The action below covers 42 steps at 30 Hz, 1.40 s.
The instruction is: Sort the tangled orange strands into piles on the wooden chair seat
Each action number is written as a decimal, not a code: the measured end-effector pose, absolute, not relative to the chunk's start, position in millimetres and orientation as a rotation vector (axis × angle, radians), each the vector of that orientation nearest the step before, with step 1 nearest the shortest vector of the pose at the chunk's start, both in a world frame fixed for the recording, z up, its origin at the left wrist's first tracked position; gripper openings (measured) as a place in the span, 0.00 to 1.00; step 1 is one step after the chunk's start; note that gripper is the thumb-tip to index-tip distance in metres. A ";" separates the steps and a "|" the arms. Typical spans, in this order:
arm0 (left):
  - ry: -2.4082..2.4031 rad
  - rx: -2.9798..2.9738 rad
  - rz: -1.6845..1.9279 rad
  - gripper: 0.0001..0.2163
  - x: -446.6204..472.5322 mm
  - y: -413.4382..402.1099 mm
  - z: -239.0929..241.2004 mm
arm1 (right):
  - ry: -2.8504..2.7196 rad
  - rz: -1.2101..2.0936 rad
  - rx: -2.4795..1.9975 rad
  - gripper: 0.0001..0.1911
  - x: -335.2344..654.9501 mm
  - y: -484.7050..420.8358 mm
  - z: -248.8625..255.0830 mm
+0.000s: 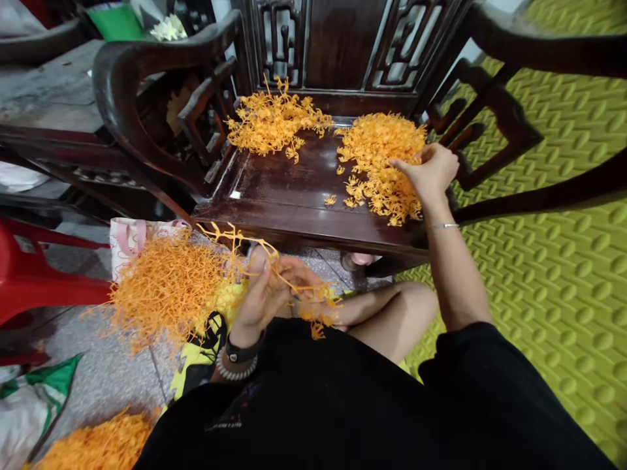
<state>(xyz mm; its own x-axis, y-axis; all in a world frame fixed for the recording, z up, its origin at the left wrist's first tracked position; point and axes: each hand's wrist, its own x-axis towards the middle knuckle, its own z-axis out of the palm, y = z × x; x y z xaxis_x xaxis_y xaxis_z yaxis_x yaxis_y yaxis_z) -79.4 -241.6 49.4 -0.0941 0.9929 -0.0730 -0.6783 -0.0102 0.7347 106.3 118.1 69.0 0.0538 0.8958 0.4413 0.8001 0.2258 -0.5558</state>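
My left hand (267,287) is closed around a thin orange branched plastic sprue (267,247), one end sticking out to the upper left. Small orange spider-like pieces (318,320) hang at its other end, near my lap. My right hand (434,171) is over the right edge of a heap of loose orange pieces (385,140) on the wooden chair seat (289,186). Its thumb stands apart from the fingers, whose tips are partly hidden; I see nothing held there. A second heap of orange pieces, still in clusters (274,121), lies at the seat's back left.
Bare orange stems (166,287) are piled on the floor at left, beside a pink-and-white bag (125,245). Another orange pile (98,447) is at the bottom left. A red plastic stool (53,277) stands at far left. Dark chair arms (115,85) flank the seat; yellow-green matting (553,281) covers the right.
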 end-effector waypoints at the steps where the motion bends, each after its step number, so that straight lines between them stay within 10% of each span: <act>1: 0.719 0.558 1.550 0.20 -79.8 -240.9 50.1 | -1.743 0.117 -1.592 0.20 105.0 118.8 70.8; 8: 0.645 0.467 1.647 0.21 -80.4 -234.4 53.9 | -1.636 0.113 -1.277 0.25 91.2 87.4 80.7; 16: 0.603 0.403 1.722 0.22 -81.6 -222.1 52.3 | -2.222 1.754 -0.270 0.16 65.7 -73.2 61.5; 28: 0.673 0.408 1.794 0.22 -95.8 -229.1 45.2 | -2.080 1.909 -0.457 0.14 79.2 -90.8 61.8; 35: 0.603 0.342 1.403 0.41 -81.7 -227.0 41.2 | -1.495 2.320 -0.618 0.10 83.0 -104.0 64.9; 42: 0.798 0.162 1.299 0.15 -62.6 -222.3 33.4 | -1.165 2.543 -0.515 0.13 75.9 -106.3 44.9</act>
